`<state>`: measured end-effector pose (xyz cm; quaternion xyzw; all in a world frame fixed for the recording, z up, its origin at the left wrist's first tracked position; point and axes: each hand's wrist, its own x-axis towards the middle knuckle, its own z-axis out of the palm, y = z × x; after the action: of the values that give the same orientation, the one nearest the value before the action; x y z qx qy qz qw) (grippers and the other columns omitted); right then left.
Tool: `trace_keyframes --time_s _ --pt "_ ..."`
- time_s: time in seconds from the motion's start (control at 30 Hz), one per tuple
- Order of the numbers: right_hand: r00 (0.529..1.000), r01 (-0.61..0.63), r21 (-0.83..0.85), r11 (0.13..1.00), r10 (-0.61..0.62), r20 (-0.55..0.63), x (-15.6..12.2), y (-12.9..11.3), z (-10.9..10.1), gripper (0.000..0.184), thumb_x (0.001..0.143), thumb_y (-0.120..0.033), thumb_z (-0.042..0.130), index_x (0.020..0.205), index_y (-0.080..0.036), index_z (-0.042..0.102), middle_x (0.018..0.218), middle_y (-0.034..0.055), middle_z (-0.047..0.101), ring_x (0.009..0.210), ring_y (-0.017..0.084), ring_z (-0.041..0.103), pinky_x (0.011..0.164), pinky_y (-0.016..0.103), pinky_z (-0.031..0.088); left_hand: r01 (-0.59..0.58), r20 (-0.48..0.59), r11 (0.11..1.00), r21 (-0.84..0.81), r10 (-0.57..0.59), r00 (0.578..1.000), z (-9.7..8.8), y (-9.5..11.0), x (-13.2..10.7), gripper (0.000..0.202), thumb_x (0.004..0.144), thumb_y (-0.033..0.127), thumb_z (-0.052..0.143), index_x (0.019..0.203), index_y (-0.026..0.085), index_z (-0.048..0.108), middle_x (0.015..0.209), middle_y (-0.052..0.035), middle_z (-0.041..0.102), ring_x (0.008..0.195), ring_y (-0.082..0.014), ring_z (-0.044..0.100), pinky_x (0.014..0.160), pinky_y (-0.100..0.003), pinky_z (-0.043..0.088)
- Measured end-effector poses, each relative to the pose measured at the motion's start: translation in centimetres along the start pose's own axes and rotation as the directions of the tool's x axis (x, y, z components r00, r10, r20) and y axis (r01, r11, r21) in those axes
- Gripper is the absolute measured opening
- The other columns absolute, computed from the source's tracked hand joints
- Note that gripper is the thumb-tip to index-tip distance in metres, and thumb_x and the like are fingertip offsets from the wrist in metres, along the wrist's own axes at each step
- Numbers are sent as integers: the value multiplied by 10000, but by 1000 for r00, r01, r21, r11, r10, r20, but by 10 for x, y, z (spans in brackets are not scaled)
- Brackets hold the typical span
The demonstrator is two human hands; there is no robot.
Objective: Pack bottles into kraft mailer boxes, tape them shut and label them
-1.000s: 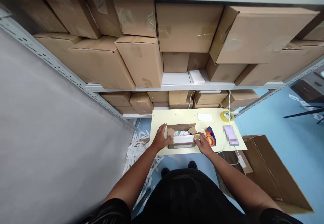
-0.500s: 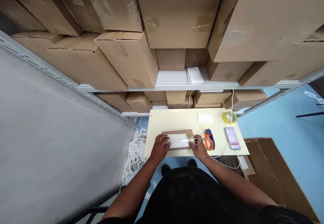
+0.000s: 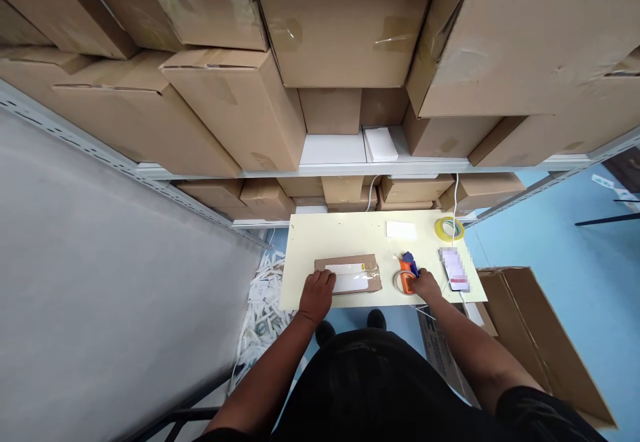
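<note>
A small brown cardboard box (image 3: 350, 273) with a white label lies closed on the pale yellow table (image 3: 345, 234). My left hand (image 3: 317, 293) rests on the box's near left corner, fingers curled down on it. My right hand (image 3: 427, 285) has closed around the orange and blue tape dispenser (image 3: 407, 274), which sits just right of the box.
A yellow tape roll (image 3: 449, 229), a white card (image 3: 401, 230) and a blurred flat item (image 3: 455, 269) lie on the table. Metal shelving (image 3: 350, 169) stacked with cardboard boxes rises behind. An open carton (image 3: 530, 335) stands on the blue floor at right; shredded paper (image 3: 263, 299) lies at left.
The box's flaps went from open to closed flat. My right hand left the box and moved right onto the tape dispenser. My left hand stayed on the box.
</note>
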<state>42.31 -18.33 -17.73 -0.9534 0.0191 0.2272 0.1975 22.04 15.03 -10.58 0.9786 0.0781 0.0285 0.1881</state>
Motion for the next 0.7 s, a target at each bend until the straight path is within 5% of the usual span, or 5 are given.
trace_keyframes --time_s 0.17,0.33,0.5,0.57,0.7 --pt "999 1 -61 998 3 51 8 -20 -3 291 821 -347 620 1001 -131 698 874 164 741 833 304 726 713 371 524 95 45 988 -125 -90 995 2 11 5 350 921 101 451 1164 192 686 1208 -138 645 1062 -276 638 913 -397 531" --pt "978 205 -17 979 -205 -45 -27 -57 -35 484 920 -346 487 1349 -151 595 1033 138 751 961 300 714 816 376 535 256 12 864 -433 -278 960 -15 13 12 233 965 290 508 1048 216 713 1141 -86 684 1010 -229 655 993 -385 515" --pt "756 638 20 770 -622 -204 -84 -126 -46 650 902 -267 472 1544 -176 436 1368 141 602 1232 315 588 1075 458 484 482 226 461 -745 -505 833 -25 10 22 457 988 550 422 900 207 711 1004 -91 748 966 -251 688 871 -382 543" --pt "667 729 -22 684 -717 -203 -102 -152 -36 677 884 -213 480 1557 -168 420 1333 153 569 1230 326 553 1101 488 468 518 312 298 -802 -531 788 -27 10 23 607 985 649 325 859 185 697 963 -102 753 920 -247 700 801 -367 550" --pt "561 804 -108 585 -806 -189 -121 -186 -11 739 815 -129 534 1545 -181 430 1179 155 549 1130 351 527 1030 541 502 460 315 142 -876 -553 771 -29 11 18 662 975 681 288 851 168 688 934 -111 758 919 -235 705 821 -356 549"
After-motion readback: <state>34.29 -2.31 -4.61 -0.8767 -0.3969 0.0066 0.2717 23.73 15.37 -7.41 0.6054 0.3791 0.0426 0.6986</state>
